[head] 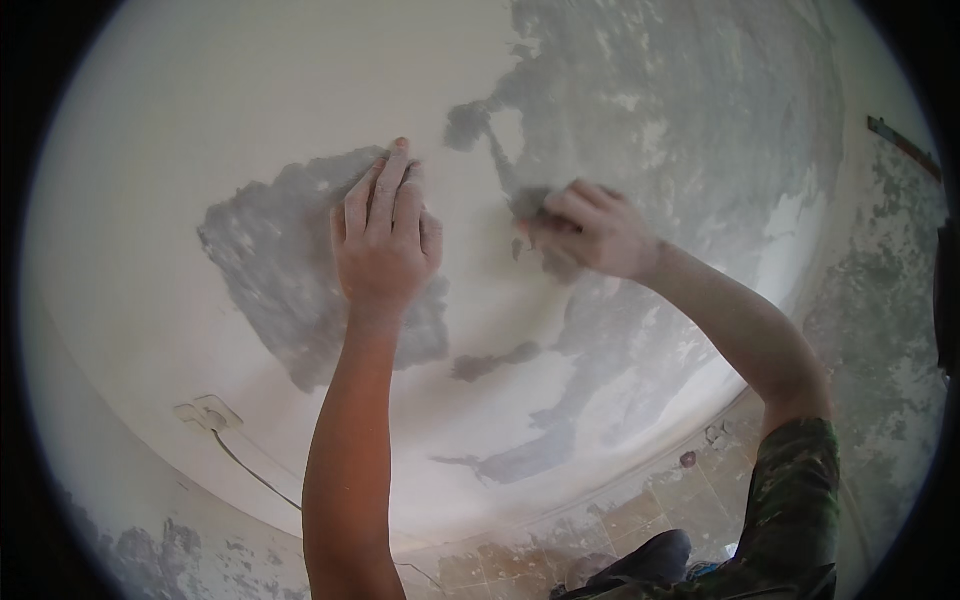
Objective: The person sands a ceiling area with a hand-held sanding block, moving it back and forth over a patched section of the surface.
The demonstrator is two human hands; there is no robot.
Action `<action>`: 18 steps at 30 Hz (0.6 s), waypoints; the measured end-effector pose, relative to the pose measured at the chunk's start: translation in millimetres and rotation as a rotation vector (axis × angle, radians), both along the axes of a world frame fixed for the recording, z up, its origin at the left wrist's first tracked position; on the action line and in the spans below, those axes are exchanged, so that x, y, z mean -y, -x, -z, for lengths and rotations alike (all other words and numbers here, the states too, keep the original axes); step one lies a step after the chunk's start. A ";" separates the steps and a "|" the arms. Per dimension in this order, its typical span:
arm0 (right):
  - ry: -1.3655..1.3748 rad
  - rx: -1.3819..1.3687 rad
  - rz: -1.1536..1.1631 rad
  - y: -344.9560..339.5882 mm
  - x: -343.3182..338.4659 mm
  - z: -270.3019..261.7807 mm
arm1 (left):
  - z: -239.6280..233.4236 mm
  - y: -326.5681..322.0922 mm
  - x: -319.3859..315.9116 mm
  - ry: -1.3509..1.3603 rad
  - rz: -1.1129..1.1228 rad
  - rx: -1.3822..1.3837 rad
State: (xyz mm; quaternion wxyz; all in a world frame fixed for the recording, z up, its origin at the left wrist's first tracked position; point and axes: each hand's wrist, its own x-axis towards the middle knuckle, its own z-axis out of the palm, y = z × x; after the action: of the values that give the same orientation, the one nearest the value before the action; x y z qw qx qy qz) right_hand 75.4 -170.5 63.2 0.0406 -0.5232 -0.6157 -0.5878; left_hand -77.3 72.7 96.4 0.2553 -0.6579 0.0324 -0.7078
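My left hand [386, 232] lies against a pale painted wall [300, 97], its fingers extended upward and holding nothing. It rests over the right part of a grey bare patch [262, 255] where the pale coat is gone. Motion blurs my right hand [596, 229], which has curled fingers and is at the wall near the ragged edge of a larger grey area [675, 135]. Something dark shows by its fingertips; whether that is a held piece or a mark on the wall I cannot tell. White dust coats the fingers of my left hand.
A wall socket with a plug [214, 412] sits low on the left, its cable [255, 474] running down to the right. Below lies a dusty tiled floor [637, 517] with small debris [688, 459]. A dark narrow strip [904, 146] is on the right-hand wall [862, 300].
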 end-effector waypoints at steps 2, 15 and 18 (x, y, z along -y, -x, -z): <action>-0.113 -0.150 0.107 4.7 1.8 5.3 | -0.4 0.4 0.0 -0.002 0.011 0.002; -0.171 -0.197 -0.063 16.2 -24.1 45.6 | 2.4 0.9 -1.4 0.042 0.061 -0.028; 0.021 0.013 -0.124 25.2 -30.2 61.9 | 3.9 0.2 -3.9 0.040 0.044 -0.033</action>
State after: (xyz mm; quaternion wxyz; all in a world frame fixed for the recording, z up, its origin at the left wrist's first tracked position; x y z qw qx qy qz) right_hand 50.2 -140.3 1.3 0.0671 -0.4806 -0.6534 -0.5811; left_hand -77.4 76.7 92.5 0.2257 -0.6736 0.0368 -0.7029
